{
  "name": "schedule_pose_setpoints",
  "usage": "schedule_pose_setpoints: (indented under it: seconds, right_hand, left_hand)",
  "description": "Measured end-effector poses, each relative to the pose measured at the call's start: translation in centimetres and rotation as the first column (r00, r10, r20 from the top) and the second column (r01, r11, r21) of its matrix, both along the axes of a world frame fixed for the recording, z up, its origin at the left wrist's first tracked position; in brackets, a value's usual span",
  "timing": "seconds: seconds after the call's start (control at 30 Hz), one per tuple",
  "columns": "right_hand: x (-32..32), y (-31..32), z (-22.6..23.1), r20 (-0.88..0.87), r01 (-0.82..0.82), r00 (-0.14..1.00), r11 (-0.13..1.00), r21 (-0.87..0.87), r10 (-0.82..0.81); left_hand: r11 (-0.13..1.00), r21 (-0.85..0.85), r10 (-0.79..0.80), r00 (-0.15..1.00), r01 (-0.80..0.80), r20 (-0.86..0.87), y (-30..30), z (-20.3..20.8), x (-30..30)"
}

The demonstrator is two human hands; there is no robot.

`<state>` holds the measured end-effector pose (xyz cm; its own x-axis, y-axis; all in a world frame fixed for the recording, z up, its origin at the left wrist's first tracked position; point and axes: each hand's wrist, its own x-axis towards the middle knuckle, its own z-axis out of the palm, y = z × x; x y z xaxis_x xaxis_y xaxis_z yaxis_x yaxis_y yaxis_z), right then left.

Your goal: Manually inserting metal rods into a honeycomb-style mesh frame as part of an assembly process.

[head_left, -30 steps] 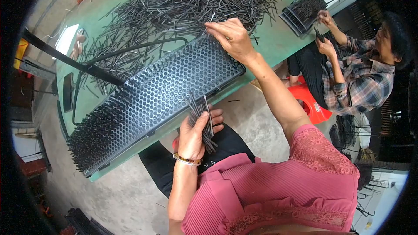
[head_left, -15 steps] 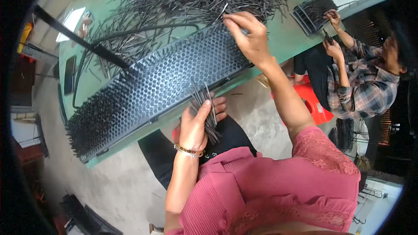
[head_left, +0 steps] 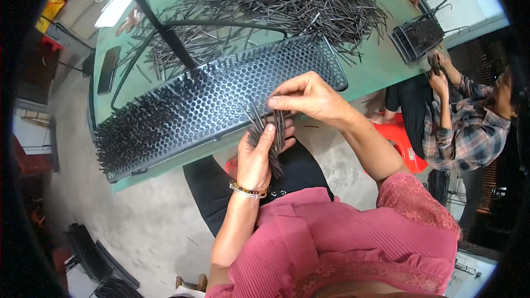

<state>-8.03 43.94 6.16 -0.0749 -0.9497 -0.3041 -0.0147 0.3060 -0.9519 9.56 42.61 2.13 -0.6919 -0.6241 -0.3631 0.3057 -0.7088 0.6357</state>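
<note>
The left hand (head_left: 259, 157) is clenched around a bundle of rods (head_left: 270, 138): thin, dark, straight metal pieces, all much the same length, fanned out above the fist and poking out below it too. The bundle sits just off the near edge of the green table (head_left: 381, 60), over the person's lap. The right hand (head_left: 306, 96) pinches the top of one rod in that bundle between thumb and fingertips; whether it grips one rod or two is hard to tell, as they overlap. There are perhaps a dozen rods in the fist, too crowded to count exactly. On the table lies one long black tray (head_left: 221, 99) full of small holes, its left end filled with upright rods. Behind it sprawls one big loose pile (head_left: 292, 0) of the same rods, far too many to count. A second person (head_left: 469, 116) sits at the right with a smaller tray (head_left: 417, 38).
</note>
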Motion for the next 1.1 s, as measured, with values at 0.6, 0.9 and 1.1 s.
schedule_pose_setpoints:
  seconds: [0.6, 0.9, 1.1]
  right_hand:
    - [3.4, -10.1, -0.7, -0.352, 0.127, 0.767, 0.665, -0.736, -0.536]
    - [3.8, -10.6, -1.2, -0.344, 0.142, 0.715, 0.609, -0.78, -0.608]
    - [3.7, -10.1, -1.3, -0.509, -0.052, 0.642, 0.63, -0.775, -0.573]
  left_hand:
    - [0.993, 0.121, 0.019, 0.997, -0.01, -0.075, 0.4, -1.5, 2.6]
    - [0.989, 0.143, -0.011, 0.995, 0.026, -0.101, 0.7, -2.0, 2.5]
    - [0.989, 0.143, -0.009, 0.996, 0.022, -0.091, 0.7, -2.1, 2.5]
